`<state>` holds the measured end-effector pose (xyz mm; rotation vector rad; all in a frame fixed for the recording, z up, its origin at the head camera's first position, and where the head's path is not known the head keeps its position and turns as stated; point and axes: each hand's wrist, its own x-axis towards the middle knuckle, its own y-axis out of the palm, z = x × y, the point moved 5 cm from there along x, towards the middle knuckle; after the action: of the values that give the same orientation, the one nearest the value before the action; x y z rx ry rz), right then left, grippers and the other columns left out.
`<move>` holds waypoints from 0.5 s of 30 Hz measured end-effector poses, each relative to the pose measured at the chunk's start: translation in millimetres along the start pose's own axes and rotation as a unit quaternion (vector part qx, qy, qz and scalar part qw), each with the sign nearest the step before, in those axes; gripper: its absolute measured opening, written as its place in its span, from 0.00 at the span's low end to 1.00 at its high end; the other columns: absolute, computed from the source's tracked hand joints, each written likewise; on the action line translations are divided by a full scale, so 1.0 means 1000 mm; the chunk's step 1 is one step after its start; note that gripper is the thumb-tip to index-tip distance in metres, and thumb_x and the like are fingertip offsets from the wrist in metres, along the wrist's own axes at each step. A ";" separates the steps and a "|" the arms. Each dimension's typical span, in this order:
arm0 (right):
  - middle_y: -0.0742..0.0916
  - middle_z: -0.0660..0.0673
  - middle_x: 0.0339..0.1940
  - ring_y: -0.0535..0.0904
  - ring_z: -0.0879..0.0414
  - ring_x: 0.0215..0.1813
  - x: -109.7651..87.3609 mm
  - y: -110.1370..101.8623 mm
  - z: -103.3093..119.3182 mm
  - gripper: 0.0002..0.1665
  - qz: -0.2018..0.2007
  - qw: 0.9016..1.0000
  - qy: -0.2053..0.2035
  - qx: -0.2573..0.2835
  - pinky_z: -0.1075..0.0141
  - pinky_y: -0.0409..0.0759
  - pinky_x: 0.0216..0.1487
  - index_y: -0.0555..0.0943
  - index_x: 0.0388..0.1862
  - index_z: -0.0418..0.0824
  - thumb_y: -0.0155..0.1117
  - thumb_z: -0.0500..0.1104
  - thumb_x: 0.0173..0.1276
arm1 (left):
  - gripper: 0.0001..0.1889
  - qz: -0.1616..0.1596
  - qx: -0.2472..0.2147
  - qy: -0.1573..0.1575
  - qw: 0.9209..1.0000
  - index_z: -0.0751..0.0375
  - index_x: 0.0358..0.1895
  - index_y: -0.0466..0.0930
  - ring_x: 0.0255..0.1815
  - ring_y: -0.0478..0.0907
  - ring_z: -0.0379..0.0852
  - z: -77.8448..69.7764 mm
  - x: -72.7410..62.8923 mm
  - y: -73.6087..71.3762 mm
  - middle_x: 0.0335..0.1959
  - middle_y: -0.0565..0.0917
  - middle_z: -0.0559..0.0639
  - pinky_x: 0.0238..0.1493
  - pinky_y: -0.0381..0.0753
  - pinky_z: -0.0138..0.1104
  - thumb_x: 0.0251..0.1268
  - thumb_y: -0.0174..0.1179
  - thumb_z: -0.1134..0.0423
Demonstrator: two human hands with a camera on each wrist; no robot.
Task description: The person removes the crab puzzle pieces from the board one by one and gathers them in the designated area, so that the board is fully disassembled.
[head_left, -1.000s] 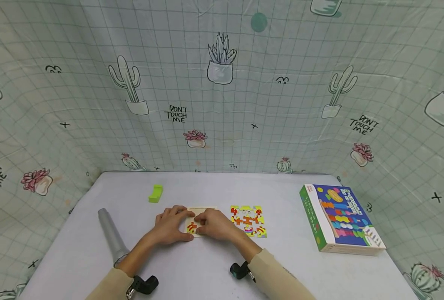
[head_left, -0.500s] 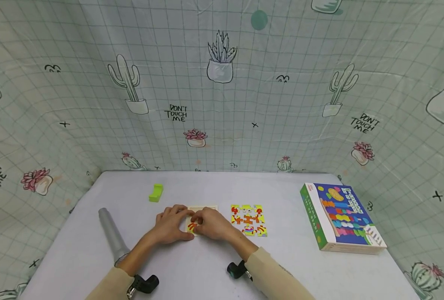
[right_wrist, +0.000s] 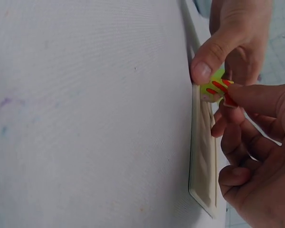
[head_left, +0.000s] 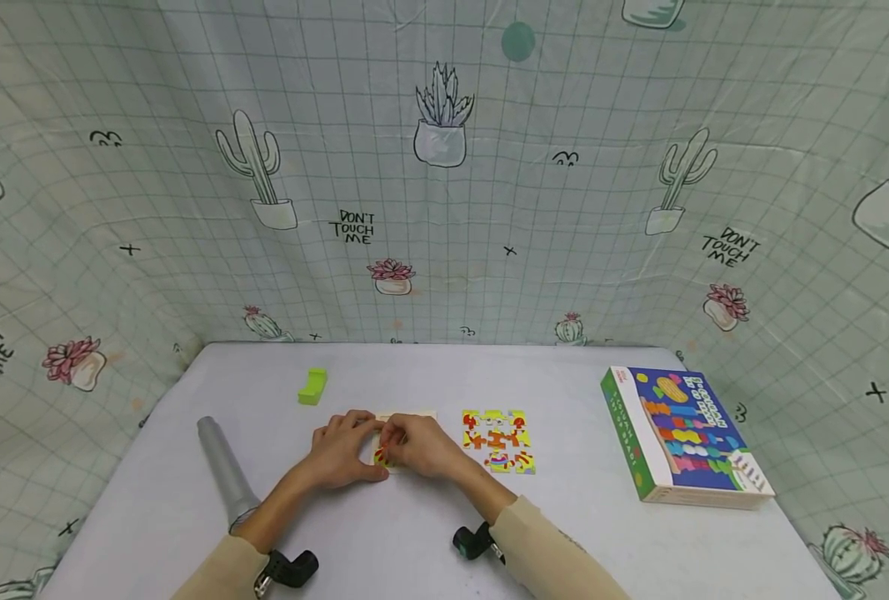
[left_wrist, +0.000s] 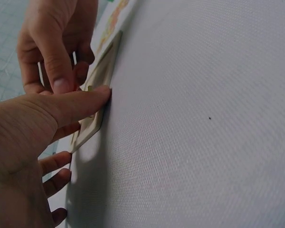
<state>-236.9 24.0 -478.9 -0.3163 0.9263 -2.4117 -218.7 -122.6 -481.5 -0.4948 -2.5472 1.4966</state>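
Observation:
A shallow pale puzzle tray point(right_wrist: 202, 156) lies flat on the table, partly covered by both hands in the head view. My left hand point(head_left: 342, 450) holds it at the left end, with the thumb on its near corner and the fingers toward the far side. My right hand point(head_left: 423, 447) pinches a yellow-green puzzle piece point(right_wrist: 219, 88) with red marks between thumb and index finger. This piece is tilted above the tray's left end, close to the left thumb. To the right lie several yellow, orange and red puzzle pieces point(head_left: 496, 439), laid out in a square with its near-left corner bare.
At the right stands a boxed toy point(head_left: 687, 433) with a blue top and a green side. A bright green block point(head_left: 312, 387) lies behind the left hand. Beside the left forearm is a grey cylinder point(head_left: 222, 467). A patterned cloth point(head_left: 444, 208) hangs behind the table.
My right hand has shifted slightly left over the tray, and the puzzle piece moved toward the left end with it. The left hand has stayed in place.

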 end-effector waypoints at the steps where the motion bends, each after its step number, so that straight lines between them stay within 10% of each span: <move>1: 0.82 0.58 0.29 0.76 0.66 0.32 0.000 -0.001 0.000 0.08 -0.002 1.000 0.001 0.000 0.71 0.74 0.37 0.81 0.37 0.49 0.67 0.35 0.65 | 0.37 0.000 0.000 -0.001 1.000 0.53 0.66 0.77 0.66 0.63 0.65 0.000 0.000 0.000 0.68 0.70 0.59 0.58 0.60 0.63 0.50 0.76 0.48; 15: 0.83 0.56 0.30 0.77 0.64 0.33 -0.021 -0.024 -0.006 0.05 -0.017 1.000 0.012 0.010 0.69 0.75 0.37 0.82 0.37 0.48 0.67 0.38 0.67 | 0.33 -0.009 0.006 0.002 1.000 0.49 0.62 0.80 0.66 0.64 0.65 -0.001 -0.001 0.001 0.67 0.70 0.57 0.58 0.61 0.64 0.50 0.77 0.49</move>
<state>-231.2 54.2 -468.0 -0.2983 0.9144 -2.4602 -217.4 -121.5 -482.1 -0.4718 -2.5311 1.5028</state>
